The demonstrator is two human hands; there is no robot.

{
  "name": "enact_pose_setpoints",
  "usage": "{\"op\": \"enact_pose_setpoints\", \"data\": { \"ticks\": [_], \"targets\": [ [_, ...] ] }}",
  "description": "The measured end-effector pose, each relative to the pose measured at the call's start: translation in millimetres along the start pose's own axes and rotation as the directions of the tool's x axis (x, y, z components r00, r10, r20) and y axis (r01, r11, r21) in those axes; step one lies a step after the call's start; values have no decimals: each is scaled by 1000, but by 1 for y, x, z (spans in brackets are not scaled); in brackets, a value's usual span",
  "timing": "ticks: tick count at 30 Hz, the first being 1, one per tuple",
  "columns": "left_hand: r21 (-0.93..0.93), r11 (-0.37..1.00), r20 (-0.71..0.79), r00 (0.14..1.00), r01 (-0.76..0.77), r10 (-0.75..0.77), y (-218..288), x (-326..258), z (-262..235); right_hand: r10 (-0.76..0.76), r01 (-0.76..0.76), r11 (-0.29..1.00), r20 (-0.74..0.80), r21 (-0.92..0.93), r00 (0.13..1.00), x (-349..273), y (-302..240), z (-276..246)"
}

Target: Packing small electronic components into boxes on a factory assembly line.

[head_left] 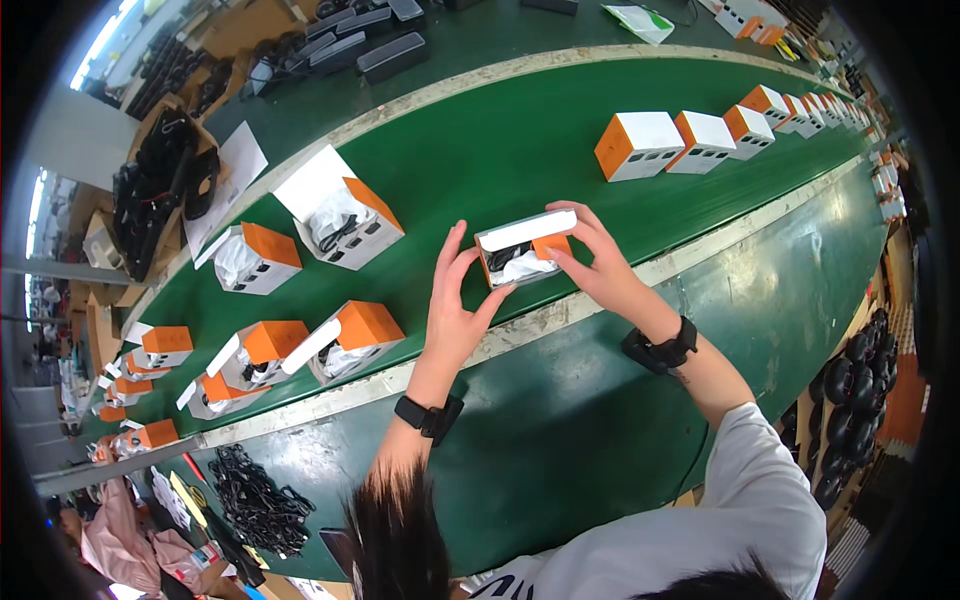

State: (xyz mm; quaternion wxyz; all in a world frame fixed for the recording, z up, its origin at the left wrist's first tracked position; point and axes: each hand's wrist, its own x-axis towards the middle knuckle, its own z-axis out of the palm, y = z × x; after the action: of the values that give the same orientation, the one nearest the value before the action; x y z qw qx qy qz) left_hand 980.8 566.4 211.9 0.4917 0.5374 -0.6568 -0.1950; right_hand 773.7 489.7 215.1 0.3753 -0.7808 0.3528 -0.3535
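Observation:
A small white-and-orange carton [512, 238] sits on the green belt in front of me, its top open. Inside, a black cable [508, 257] and white wrapping [525, 268] show. My right hand [603, 268] grips the carton's right end, thumb on an orange flap and fingers behind the white lid. At the left end is my left hand [453, 297], fingers spread and stretched out; its thumb tip comes up to the near edge of the carton. Black bands circle both wrists.
Open cartons [358, 225] with wrapped contents stand on the belt to the left. A row of closed cartons [640, 145] runs to the far right. A heap of black cables [255, 498] lies at the lower left; black cases [392, 57] lie beyond the belt.

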Motion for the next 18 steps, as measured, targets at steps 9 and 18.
{"op": "enact_pose_setpoints", "data": {
  "ticks": [9,18],
  "targets": [
    [4,997,73,995,72,-72,8,2,9,208,-187,936,-41,298,977,34,-3,-4],
    [-72,984,118,981,162,-153,11,-1,6,-87,54,977,152,207,985,6,-4,-21]
  ]
}}
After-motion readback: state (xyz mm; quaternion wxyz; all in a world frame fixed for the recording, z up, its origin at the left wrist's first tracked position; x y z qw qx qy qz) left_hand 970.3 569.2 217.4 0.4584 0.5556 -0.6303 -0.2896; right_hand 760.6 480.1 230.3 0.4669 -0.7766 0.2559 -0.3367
